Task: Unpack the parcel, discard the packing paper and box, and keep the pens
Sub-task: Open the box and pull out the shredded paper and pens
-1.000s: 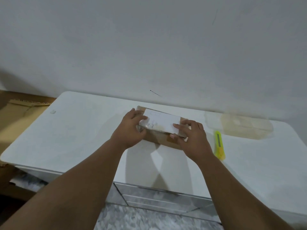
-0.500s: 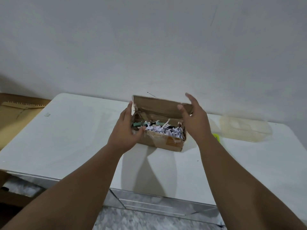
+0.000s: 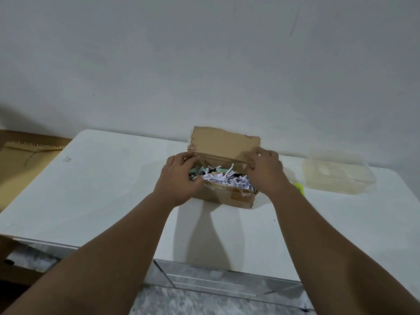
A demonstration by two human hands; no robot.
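A person's two bare forearms reach forward over a white table [image 3: 102, 189] that stands against a plain pale wall. Between the hands sits a small brown cardboard box [image 3: 229, 196], resting on the table top with its long side facing the viewer. It is open. Its lid flap [image 3: 222, 142] stands up at the back, above and beyond both hands.

The left hand [image 3: 179, 178] grips the left end of the box, with its fingers curled over the top edge and its thumb against the front. The right hand [image 3: 264, 171] is at the right end, where its fingers and thumb pinch the lower right corner of the lid flap, at the fold.

The box is filled with shredded paper [image 3: 227, 180], white strips with dark print, heaped between the two hands and spilling over the front edge. Mint-green pens [image 3: 196, 171] lie half buried in the shreds, just beside the left hand's fingers. How many there are cannot be told. Clear tape and a brown patch show on the front wall of the box.

Just beyond the right wrist, a yellow-green utility knife [image 3: 299, 188] peeks out, mostly hidden by the arm. Farther to the right of that hand sits a clear plastic container [image 3: 336, 173] on the table. Well to the left of the left hand, off the table's edge, lies flat brown cardboard [image 3: 25, 160].
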